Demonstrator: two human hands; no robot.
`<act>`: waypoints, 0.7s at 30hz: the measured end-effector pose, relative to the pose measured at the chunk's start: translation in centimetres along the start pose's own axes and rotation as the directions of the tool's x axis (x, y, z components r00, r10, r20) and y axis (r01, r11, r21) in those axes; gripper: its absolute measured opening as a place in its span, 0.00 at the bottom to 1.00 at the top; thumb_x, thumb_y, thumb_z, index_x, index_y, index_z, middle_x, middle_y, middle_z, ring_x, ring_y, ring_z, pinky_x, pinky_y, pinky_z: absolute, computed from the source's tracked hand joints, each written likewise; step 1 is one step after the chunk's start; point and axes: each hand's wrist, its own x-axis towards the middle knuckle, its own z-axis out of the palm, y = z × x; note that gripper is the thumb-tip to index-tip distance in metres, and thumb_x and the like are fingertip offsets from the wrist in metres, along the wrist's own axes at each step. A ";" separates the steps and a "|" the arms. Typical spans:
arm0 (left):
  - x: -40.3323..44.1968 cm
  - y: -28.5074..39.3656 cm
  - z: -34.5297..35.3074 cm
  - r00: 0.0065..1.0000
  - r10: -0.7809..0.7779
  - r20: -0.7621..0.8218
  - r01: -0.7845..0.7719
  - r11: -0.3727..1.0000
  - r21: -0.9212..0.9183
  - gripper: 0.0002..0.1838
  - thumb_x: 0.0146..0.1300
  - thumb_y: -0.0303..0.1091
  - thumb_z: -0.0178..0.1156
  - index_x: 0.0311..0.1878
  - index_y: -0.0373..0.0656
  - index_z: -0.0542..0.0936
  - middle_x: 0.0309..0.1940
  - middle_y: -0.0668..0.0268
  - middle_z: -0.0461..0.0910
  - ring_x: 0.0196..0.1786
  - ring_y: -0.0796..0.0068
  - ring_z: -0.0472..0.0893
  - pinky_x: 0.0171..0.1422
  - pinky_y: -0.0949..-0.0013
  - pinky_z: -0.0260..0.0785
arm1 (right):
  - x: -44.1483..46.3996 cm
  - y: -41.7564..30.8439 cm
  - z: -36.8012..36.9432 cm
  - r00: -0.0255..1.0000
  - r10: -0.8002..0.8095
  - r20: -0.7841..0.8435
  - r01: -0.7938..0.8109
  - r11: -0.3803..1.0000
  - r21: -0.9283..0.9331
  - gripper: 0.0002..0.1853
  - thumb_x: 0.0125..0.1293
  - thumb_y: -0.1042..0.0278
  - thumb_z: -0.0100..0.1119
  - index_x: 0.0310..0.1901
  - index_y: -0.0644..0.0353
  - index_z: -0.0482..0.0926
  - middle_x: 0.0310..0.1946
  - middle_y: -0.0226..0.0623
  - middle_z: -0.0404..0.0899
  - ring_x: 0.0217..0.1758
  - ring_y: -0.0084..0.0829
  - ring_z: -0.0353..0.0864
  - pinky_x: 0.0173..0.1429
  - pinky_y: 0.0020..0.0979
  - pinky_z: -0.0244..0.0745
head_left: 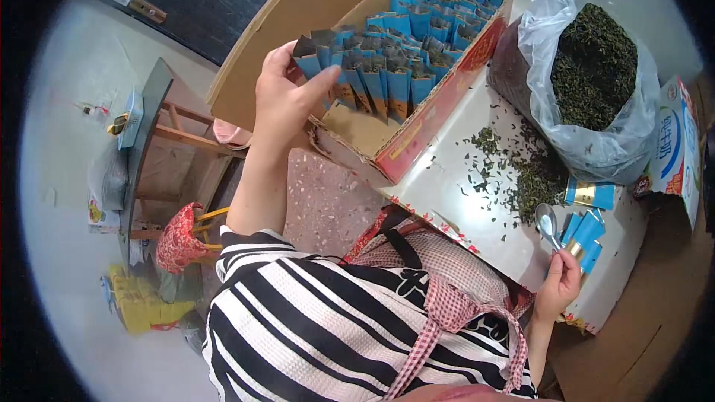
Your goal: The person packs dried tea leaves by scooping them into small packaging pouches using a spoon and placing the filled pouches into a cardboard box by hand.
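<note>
Left hand at packets (blue).

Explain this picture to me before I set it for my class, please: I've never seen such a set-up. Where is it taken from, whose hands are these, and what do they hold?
There is no machine here, just a person with two bare hands. The single picture comes from a camera on that person's head, looking forward and down, so their striped top shows below. The left hand is at the blue packets standing in a cardboard box; whether it has hold of one is hard to tell. The right hand holds a spoon, with loose packets close beside it. On the white table lie scattered dark green leaves, next to a clear plastic bag filled with similar leaves.
</note>
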 end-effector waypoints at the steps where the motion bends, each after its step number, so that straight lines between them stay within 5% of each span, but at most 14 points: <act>1: 0.3 -0.5 -0.3 0.998 -0.047 0.041 0.046 0.999 0.029 0.25 0.52 0.25 0.70 0.54 0.35 0.75 0.43 0.65 0.80 0.43 0.77 0.79 0.50 0.72 0.73 | 0.0 0.0 0.0 1.000 0.000 0.000 0.000 1.000 0.001 0.07 0.69 0.76 0.55 0.45 0.67 0.77 0.38 0.31 0.78 0.38 0.19 0.74 0.45 0.20 0.70; 3: 0.9 -1.9 -0.7 0.992 -0.094 0.082 0.090 0.994 0.058 0.23 0.52 0.27 0.70 0.52 0.35 0.76 0.40 0.66 0.81 0.41 0.78 0.80 0.49 0.72 0.74 | -0.1 0.1 -0.1 1.000 0.006 -0.002 -0.006 1.000 0.010 0.06 0.68 0.76 0.55 0.45 0.67 0.77 0.38 0.31 0.78 0.38 0.19 0.75 0.45 0.20 0.70; 8: 1.5 -2.5 -0.4 0.988 -0.120 0.098 0.041 0.813 0.581 0.31 0.46 0.39 0.73 0.52 0.33 0.76 0.39 0.57 0.83 0.41 0.69 0.83 0.48 0.67 0.74 | -0.4 0.2 -0.7 0.999 0.027 0.037 -0.027 1.000 -0.014 0.08 0.69 0.75 0.54 0.47 0.66 0.77 0.40 0.32 0.79 0.42 0.19 0.76 0.49 0.20 0.72; 14: 2.4 -4.2 -0.4 0.982 -0.160 0.106 0.019 0.631 0.775 0.35 0.46 0.48 0.72 0.54 0.35 0.76 0.43 0.50 0.82 0.48 0.57 0.82 0.54 0.60 0.73 | -0.7 0.0 -0.4 0.999 0.029 0.025 -0.029 1.000 0.006 0.07 0.68 0.77 0.55 0.46 0.67 0.77 0.39 0.32 0.79 0.41 0.20 0.77 0.49 0.21 0.73; 16: 2.5 -5.2 -0.3 0.987 -0.076 0.141 -0.076 0.551 0.831 0.36 0.48 0.46 0.73 0.56 0.34 0.75 0.46 0.51 0.82 0.48 0.63 0.82 0.52 0.64 0.73 | -0.9 0.1 -0.6 0.999 0.041 -0.015 -0.041 0.998 -0.048 0.07 0.68 0.77 0.55 0.46 0.67 0.78 0.38 0.32 0.79 0.40 0.20 0.77 0.48 0.21 0.73; 19: 2.9 -6.7 -0.9 0.973 -0.157 0.172 -0.004 0.726 0.687 0.37 0.51 0.40 0.74 0.61 0.32 0.70 0.51 0.54 0.80 0.52 0.66 0.80 0.57 0.66 0.72 | -0.9 -0.2 -0.9 0.999 -0.036 0.006 0.036 0.993 -0.113 0.07 0.67 0.78 0.55 0.45 0.67 0.78 0.37 0.32 0.79 0.39 0.20 0.77 0.47 0.21 0.73; 21: 2.6 -7.2 -1.2 0.987 -0.047 0.156 -0.075 0.719 0.691 0.37 0.49 0.47 0.74 0.59 0.35 0.73 0.50 0.51 0.79 0.54 0.60 0.79 0.57 0.63 0.71 | -1.0 -0.5 -0.8 0.998 -0.015 -0.055 0.010 0.994 -0.105 0.05 0.63 0.79 0.58 0.40 0.67 0.79 0.34 0.33 0.80 0.37 0.21 0.77 0.45 0.23 0.72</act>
